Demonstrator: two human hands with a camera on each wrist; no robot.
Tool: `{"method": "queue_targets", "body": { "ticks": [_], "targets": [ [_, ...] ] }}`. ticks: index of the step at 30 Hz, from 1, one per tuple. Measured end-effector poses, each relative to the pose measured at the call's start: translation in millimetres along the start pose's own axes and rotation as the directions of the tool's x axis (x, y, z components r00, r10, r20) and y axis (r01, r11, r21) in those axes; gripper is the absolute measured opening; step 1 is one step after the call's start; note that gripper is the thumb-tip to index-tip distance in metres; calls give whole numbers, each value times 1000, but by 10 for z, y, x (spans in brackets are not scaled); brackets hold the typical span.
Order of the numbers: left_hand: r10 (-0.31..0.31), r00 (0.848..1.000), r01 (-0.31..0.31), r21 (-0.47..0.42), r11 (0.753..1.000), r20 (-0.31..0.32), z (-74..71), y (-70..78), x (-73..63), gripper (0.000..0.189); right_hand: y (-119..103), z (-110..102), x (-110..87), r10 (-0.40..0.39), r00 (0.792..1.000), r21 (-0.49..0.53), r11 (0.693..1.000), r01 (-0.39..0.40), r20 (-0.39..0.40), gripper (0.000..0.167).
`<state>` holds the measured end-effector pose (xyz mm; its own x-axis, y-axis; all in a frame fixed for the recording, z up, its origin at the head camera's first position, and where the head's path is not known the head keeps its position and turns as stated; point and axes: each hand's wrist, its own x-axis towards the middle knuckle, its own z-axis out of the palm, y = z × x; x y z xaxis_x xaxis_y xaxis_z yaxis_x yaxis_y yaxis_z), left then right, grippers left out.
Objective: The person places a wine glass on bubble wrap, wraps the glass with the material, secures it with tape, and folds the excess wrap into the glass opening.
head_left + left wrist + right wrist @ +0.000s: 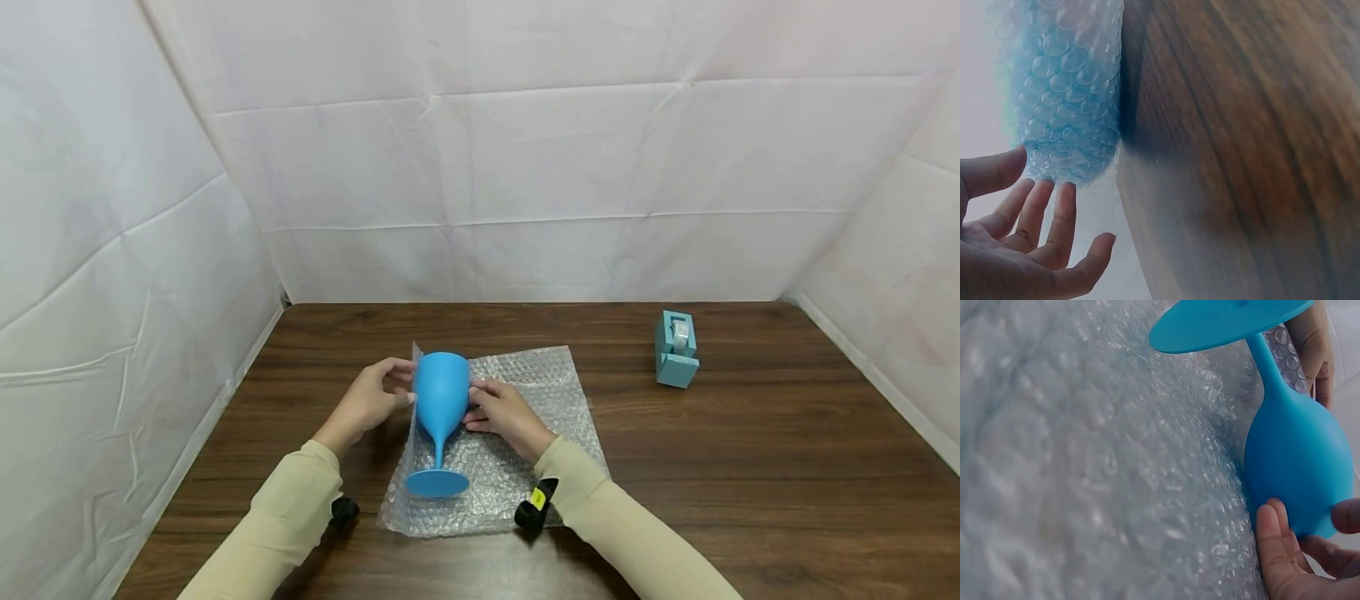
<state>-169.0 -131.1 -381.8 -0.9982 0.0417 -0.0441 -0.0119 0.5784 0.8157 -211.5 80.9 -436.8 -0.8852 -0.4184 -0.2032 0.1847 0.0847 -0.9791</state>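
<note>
A blue plastic goblet (pixel 442 387) lies on its side on a sheet of bubble wrap (pixel 551 408), with its round foot toward me. The wrap's left edge stands up along the goblet's bowl. From the left, my left hand (pixel 367 404) touches this raised edge with its thumb and fingertips; the left wrist view shows these fingers (pixel 1063 219) loosely extended against the wrap, the blue showing through. My right hand (pixel 510 417) holds the bowl from the right, thumb on one side and fingers (pixel 1272 540) on the other, as the right wrist view shows.
A teal tape dispenser (pixel 676 350) with a roll of clear tape stands at the back right of the dark wooden table (pixel 750 467). White sheets (pixel 555 158) hang behind the table and at both sides.
</note>
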Motion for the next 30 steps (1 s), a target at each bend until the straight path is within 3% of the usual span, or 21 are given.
{"method": "queue_targets", "body": {
  "ticks": [13, 23, 30],
  "targets": [
    [1, 1000, -1, -16, 1000, -23, 57, 26, 45, 45, 25, -65, 13, 28, 999, -3, 1000, -28, 25, 47],
    [-60, 998, 60, -62, 996, -3, 88, 35, 68, 60, 69, -117, 11, 18, 999, 12, 1000, -18, 31, 46],
    [-105, 993, 107, -40, 993, 47, 110, 22, 70, 69, 99, -145, 0, 19, 999, -2, 1000, -19, 26, 45]
  ]
}}
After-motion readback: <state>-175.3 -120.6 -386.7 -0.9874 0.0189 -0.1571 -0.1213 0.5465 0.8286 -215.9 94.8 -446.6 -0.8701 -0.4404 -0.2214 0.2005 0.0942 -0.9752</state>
